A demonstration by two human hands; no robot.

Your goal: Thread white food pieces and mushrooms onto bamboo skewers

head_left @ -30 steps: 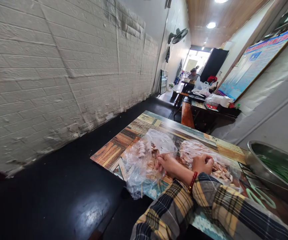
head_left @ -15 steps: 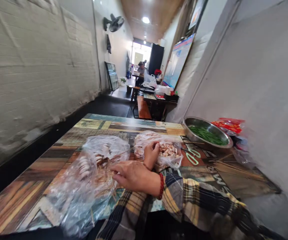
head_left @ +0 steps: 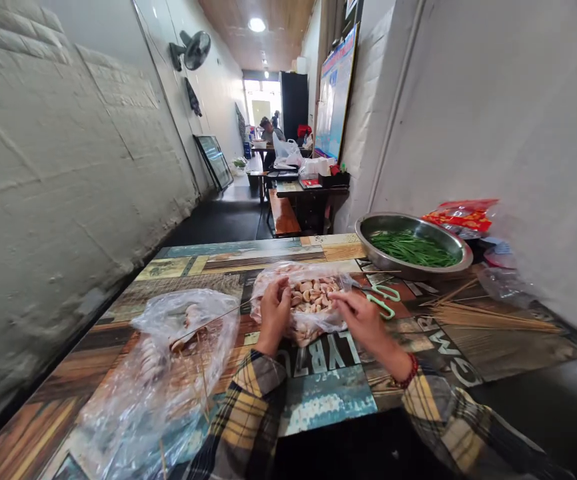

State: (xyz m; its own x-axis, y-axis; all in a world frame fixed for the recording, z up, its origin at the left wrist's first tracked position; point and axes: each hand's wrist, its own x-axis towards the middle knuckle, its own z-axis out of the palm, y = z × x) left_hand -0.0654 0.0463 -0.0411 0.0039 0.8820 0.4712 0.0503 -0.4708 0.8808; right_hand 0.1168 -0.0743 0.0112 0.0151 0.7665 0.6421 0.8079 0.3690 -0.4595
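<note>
Between my two hands lies a clear plastic bag (head_left: 263, 275) of small pale pinkish-brown pieces (head_left: 313, 293), heaped in its opening. My left hand (head_left: 275, 313) is at the bag's left side, fingers curled and pinched on a thin bamboo skewer (head_left: 218, 319) that points out leftward. My right hand (head_left: 365, 323), with a red bead bracelet, reaches into the bag's right edge. Its thumb and fingertips are pressed together; what is in them is too small to make out. To the left, another clear bag (head_left: 183, 303) holds pale pieces and several skewers.
Green-handled scissors (head_left: 381, 303) lie right of the pieces. Behind them stands a metal basin (head_left: 463, 260) of green stalks. Loose bamboo skewers (head_left: 493, 317) are at the right, near red packaging (head_left: 463, 213) by the wall. A person (head_left: 271, 130) sits far back.
My right hand has moved from across my left wrist, near the left bag, over to the right edge of the bag of pieces. The view has shifted, and my forearms are uncrossed.
</note>
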